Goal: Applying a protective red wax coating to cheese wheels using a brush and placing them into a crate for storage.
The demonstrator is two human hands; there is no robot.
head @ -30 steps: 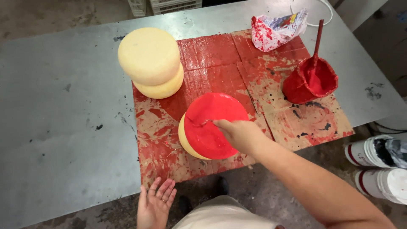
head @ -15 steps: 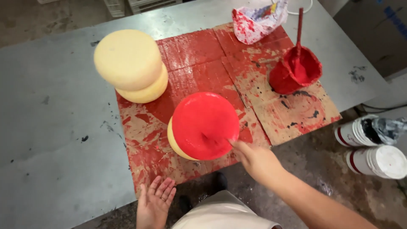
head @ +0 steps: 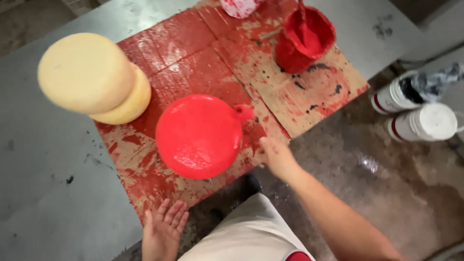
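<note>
Head view: only one camera is given, looking down at a grey metal table.
Right hand: it is held at the near right edge of the red-stained cardboard, just beside the red-coated round; the fingers are curled, and whether something thin is pinched in them cannot be told.
Left hand: it is laid flat and open at the table's near edge, fingers spread, nothing gripped, just below the cardboard's front corner.
Hands: they are kept well apart, with the red-coated round between and beyond them.
Red-coated round: it is seen lying on the cardboard, just left of the right hand and beyond the left hand, glossy on top, with a small red blob at its upper right rim.
Yellow rounds: two uncoated ones are stacked, far left of the right hand and well beyond the left hand.
Red paint bucket: it is set on the cardboard well beyond the right hand, a stick standing in it.
White cans: two are seen on the floor, off to the right of the right hand.
</note>
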